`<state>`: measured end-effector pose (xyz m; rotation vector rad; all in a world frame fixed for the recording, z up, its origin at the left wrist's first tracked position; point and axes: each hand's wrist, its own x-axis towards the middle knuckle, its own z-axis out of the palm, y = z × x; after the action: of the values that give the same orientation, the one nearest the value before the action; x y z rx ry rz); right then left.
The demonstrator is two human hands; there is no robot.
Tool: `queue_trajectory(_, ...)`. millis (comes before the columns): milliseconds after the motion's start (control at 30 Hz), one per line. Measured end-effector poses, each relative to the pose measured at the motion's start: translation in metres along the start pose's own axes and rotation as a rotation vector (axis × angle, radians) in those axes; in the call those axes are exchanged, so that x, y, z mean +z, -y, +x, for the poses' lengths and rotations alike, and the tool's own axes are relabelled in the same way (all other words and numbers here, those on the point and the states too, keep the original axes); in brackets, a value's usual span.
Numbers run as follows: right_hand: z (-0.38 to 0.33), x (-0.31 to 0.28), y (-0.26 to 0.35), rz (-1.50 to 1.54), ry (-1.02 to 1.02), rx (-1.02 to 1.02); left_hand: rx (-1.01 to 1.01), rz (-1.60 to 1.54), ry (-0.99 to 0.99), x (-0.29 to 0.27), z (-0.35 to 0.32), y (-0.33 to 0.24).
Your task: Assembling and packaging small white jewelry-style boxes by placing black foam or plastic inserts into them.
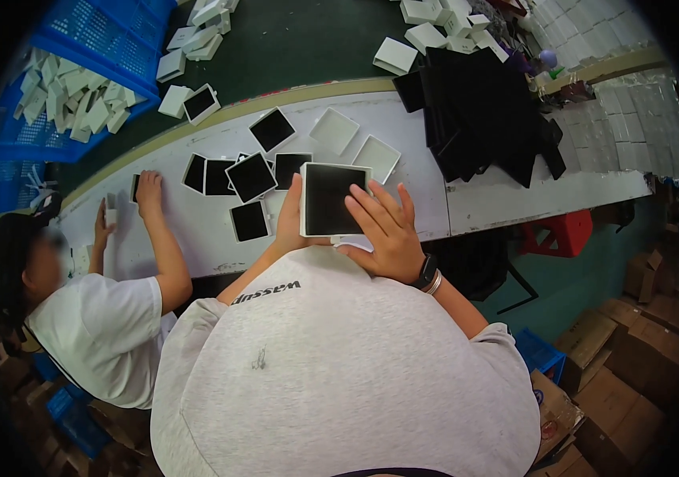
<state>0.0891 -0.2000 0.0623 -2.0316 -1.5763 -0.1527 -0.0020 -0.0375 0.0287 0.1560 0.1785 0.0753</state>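
Note:
Close to my body I have a square white box point(303, 179) with a black insert point(328, 205) filling its face. Around its left side wraps my left hand point(289, 219), with the fingers under it mostly hidden. Spread over the right part of the insert are the fingers of my right hand point(387, 230), stretched out and gripping nothing; its thumb lies by the box's lower edge. Just beyond the box lie several white boxes with black inserts, one of them tilted on others point(251, 177). Two white box parts without black, one upper point(334, 131) and one lower point(376, 159), lie farther off.
A stack of black sheets point(479, 115) lies to the right on the white table point(411, 208). At left a co-worker point(105, 318) handles boxes. Blue crates point(121, 48) with white boxes stand at far left. Beyond the red stool point(558, 234) are cardboard cartons point(649, 354).

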Motion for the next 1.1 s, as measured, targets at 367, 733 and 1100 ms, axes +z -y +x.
queue_trajectory(367, 0.039, 0.018, -0.039, 0.016, 0.123, -0.298, 0.002, 0.728, -0.369, 0.006, 0.022, -0.035)
queue_trajectory(733, 0.065, 0.05, -0.274, -0.33, -0.116, 0.533, 0.54, 2.45, -1.282, -0.108, 0.088, -0.259)
queue_trajectory(1100, 0.068, 0.018, -0.272, 0.354, -0.355, 0.608, -0.083, 2.428, -0.63, -0.124, 0.203, -0.084)
